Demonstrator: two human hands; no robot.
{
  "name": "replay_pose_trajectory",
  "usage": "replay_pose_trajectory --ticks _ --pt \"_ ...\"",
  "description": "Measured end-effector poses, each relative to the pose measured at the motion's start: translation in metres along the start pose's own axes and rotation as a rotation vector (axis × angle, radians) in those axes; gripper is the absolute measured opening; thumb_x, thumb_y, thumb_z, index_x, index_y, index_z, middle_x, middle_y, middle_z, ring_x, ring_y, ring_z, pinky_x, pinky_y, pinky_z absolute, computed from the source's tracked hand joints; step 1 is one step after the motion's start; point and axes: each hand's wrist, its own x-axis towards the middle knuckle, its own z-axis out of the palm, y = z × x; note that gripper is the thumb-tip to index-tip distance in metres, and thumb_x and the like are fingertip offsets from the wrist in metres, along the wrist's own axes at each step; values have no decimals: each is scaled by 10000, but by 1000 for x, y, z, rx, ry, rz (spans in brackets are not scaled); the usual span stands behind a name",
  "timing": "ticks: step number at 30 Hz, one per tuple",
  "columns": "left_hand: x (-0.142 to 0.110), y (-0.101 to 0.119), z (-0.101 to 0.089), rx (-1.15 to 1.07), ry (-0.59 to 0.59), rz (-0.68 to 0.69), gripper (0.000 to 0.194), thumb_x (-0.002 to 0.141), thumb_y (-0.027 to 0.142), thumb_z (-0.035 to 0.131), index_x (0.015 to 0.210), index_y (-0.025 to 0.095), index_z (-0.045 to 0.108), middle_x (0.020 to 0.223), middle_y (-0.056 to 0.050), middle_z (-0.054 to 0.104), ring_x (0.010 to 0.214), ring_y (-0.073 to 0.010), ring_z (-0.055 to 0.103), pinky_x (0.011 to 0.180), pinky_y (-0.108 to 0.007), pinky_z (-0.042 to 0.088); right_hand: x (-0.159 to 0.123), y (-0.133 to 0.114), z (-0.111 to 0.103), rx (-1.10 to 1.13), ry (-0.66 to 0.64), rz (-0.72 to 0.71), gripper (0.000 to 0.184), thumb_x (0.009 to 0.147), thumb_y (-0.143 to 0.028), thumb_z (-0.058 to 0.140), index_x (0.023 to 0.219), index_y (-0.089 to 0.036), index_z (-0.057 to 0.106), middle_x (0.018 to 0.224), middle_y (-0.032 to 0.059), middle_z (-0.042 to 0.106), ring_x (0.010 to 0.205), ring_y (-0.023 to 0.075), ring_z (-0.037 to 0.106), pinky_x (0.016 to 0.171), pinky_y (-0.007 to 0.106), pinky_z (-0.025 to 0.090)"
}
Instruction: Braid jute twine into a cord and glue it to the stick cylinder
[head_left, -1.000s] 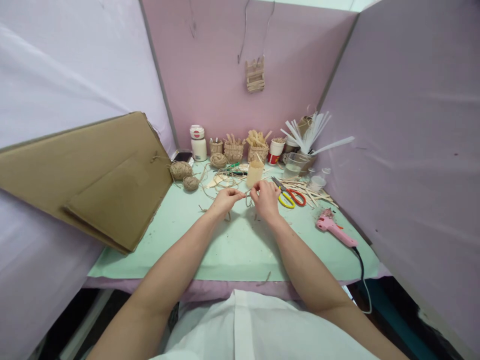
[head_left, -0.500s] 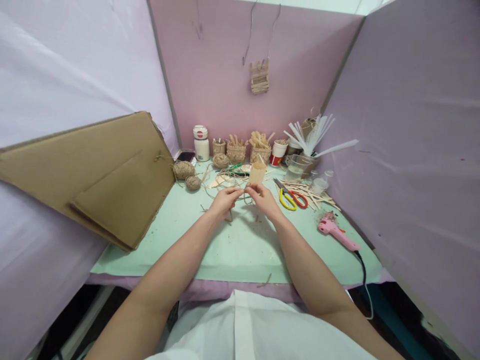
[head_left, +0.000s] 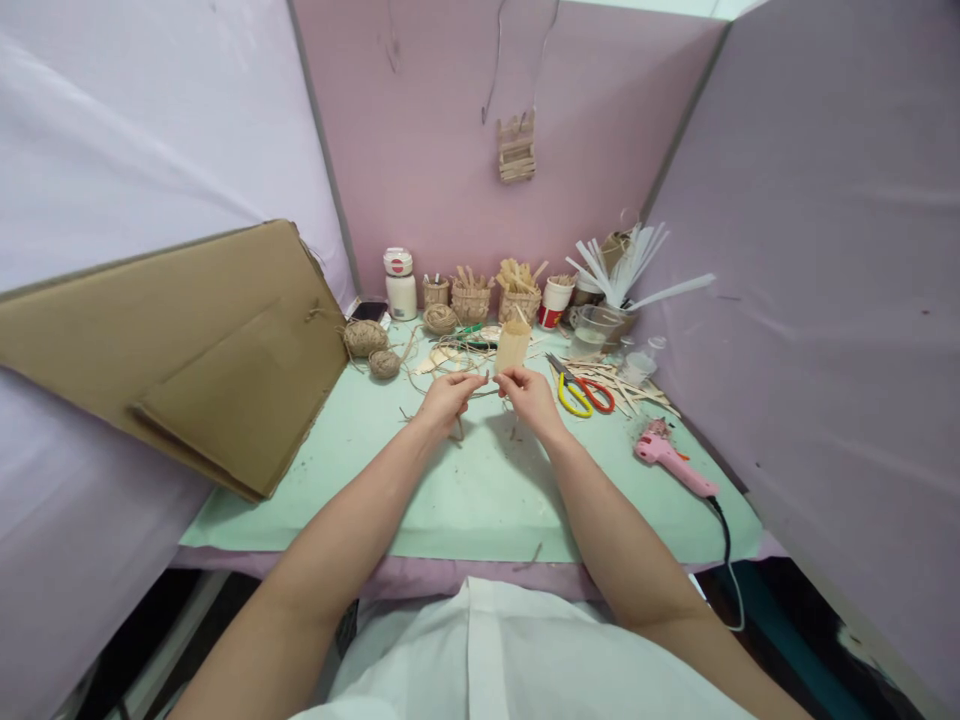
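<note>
While the scissors [head_left: 568,376] lie on the green worktop [head_left: 480,500], the right hand [head_left: 531,397] is just to the left of them and the left hand [head_left: 448,398] farther out on that same side. Each of the hands has thumb and fingers pinching thin twine [head_left: 487,393], and a strand of it spans the narrow gap to the left of the scissors; its path through the fingers is too small to make out. A pale wooden holder [head_left: 512,347] stands to the left of the scissors and a little beyond them. Thin wooden strips [head_left: 628,388] lie scattered just to their right, and a pink glue gun [head_left: 679,468] rests to their right and nearer the person. Well to the left of the scissors sits a brown twine ball [head_left: 384,364].
</note>
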Motion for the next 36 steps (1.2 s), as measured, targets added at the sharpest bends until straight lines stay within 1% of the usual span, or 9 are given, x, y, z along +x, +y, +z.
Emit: replay_pose_trajectory --ticks 5,7,9,12,16,19,24,32,36 --pt "-1 -2 1 -23 -42 -39 277 565 363 748 604 155 569 438 95 270 394 -33 174 415 -233 97 0 4 2 -106 51 1 261 789 -387 497 706 -191 648 623 10 625 657 165 550 678 277 406" --pt "0 -2 1 -6 -28 -34 270 573 366 742 604 155 577 436 90 284 398 -37 186 415 -230 117 -1 3 2 -170 58 -24 241 801 -371 499 798 -201 669 739 29 662 745 186 569 743 307 414" --pt "0 -3 1 44 33 8 258 586 376 731 633 152 613 451 69 364 414 -46 238 422 -225 159 -3 1 2 -260 97 -124 255 795 -328 526 982 -220 662 967 63 655 917 227 557 833 359 400" --pt "2 -5 1 146 137 155 231 605 361 714 680 148 665 586 6 566 519 -81 413 491 -223 288 -7 -2 2 -365 117 -371 376 800 -254 543 1174 -254 584 1209 94 525 1092 256 471 924 408 357" --pt "2 -7 2 231 168 283 199 627 339 691 666 145 679 649 -18 622 634 -126 508 599 -245 372 -8 -4 2 -420 80 -514 214 856 -227 489 1000 -252 645 1156 87 525 1043 237 458 920 403 358" --pt "2 -9 3 230 155 280 218 640 354 687 690 142 693 651 -18 618 626 -121 498 592 -246 371 -7 -3 0 -423 141 -503 173 872 -252 486 855 -235 658 1049 85 562 1018 236 451 901 391 368" --pt "1 -7 3 103 120 172 296 619 414 707 740 144 697 587 11 548 519 -77 384 488 -228 284 -5 -4 -1 -302 169 -453 147 848 -294 529 818 -215 649 963 76 590 992 219 488 904 368 376" --pt "-4 0 4 -84 -6 39 380 520 447 767 695 131 648 483 86 271 429 -34 190 429 -236 115 -2 -4 4 110 96 -71 231 762 -409 552 752 -192 633 814 37 645 797 184 560 707 297 429" --pt "-3 -3 4 -72 -39 17 369 538 448 759 693 136 637 492 86 263 430 -37 189 424 -235 111 -1 -4 3 167 90 -36 247 735 -415 565 787 -186 638 786 29 640 737 169 544 681 288 417"
